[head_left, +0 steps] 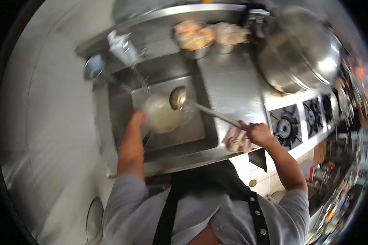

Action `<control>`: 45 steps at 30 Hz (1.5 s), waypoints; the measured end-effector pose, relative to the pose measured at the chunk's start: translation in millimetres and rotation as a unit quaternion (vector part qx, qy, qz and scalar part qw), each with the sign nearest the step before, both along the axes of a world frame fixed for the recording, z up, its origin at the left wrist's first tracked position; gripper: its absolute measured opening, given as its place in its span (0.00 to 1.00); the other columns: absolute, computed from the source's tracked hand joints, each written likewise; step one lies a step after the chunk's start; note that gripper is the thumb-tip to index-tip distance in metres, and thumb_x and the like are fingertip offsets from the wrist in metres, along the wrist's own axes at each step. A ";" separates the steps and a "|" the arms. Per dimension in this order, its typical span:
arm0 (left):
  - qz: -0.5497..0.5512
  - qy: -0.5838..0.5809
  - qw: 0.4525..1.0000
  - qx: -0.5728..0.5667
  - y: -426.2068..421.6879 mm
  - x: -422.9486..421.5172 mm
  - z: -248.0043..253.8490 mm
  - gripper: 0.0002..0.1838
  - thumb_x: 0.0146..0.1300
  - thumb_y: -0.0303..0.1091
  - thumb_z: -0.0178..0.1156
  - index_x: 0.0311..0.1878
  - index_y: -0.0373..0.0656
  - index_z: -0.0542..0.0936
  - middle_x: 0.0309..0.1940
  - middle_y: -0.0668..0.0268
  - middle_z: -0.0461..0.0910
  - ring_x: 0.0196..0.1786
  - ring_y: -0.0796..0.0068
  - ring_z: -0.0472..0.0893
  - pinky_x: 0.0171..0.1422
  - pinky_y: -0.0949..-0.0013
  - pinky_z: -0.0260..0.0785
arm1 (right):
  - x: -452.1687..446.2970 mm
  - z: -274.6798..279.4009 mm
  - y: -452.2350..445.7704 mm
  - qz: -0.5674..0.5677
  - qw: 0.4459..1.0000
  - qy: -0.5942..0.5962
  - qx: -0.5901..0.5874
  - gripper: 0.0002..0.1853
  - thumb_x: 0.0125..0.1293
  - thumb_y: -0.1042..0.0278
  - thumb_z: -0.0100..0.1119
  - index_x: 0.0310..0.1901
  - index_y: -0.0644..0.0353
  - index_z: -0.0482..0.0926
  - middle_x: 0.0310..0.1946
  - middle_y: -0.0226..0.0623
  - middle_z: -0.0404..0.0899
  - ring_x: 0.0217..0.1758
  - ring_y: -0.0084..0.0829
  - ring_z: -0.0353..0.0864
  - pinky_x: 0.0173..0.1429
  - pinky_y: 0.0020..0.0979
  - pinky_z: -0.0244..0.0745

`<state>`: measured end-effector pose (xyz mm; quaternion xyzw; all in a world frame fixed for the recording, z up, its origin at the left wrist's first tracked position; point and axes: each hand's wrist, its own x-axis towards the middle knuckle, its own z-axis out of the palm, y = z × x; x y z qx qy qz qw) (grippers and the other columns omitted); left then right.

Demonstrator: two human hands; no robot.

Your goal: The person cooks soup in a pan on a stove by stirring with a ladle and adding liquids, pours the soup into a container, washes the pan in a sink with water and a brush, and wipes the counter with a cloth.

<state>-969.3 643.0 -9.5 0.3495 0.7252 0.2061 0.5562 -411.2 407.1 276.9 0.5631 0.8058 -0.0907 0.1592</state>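
My right hand (257, 134) is wrapped round the end of a long-handled ladle (216, 115), over the counter at the sink's right edge. The ladle's bowl hangs above a round, wok-like pan (164, 122) holding cloudy, pale liquid in the steel sink (192, 141). My left hand (140, 117) is at the pan's left rim; its fingers are blurred and partly hidden, so its grip is unclear. A short dark bar, perhaps the pan's handle, shows just below it. A crumpled cloth (238, 141) lies on the counter under my right hand.
Water runs from a tap at the sink's back left. A small metal container (95, 67) stands on the left rim. Two containers of pale orange food (194, 36) sit behind the counter. At right are a large steel pot (298, 51) and gas burners (285, 127).
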 end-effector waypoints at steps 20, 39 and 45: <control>0.096 0.181 0.938 0.281 -157.5 89.0 334.9 0.25 0.62 0.40 0.61 0.60 0.42 0.73 0.45 0.68 0.79 0.43 0.77 0.77 0.40 0.68 0.69 | 430.7 231.1 -3.1 -0.382 0.788 0.131 0.465 0.26 0.65 0.57 0.53 0.66 0.39 0.66 0.41 0.47 0.81 0.43 0.50 0.80 0.45 0.45 0.74; 0.076 0.662 0.535 0.520 -227.6 167.1 743.2 0.14 0.62 0.38 0.59 0.45 0.38 0.80 0.44 0.54 0.82 0.47 0.58 0.81 0.52 0.66 0.71 | 719.7 127.6 138.5 -0.348 0.806 -0.258 0.404 0.23 0.64 0.66 0.46 0.60 0.64 0.69 0.61 0.53 0.69 0.65 0.53 0.67 0.63 0.49 0.68; 0.201 0.632 0.715 0.222 -193.0 77.9 753.0 0.19 0.50 0.44 0.68 0.41 0.41 0.81 0.32 0.61 0.82 0.36 0.60 0.81 0.37 0.57 0.72 | 632.4 150.3 95.4 -0.161 0.744 0.186 0.621 0.23 0.71 0.59 0.49 0.64 0.59 0.68 0.58 0.50 0.73 0.59 0.43 0.73 0.61 0.39 0.68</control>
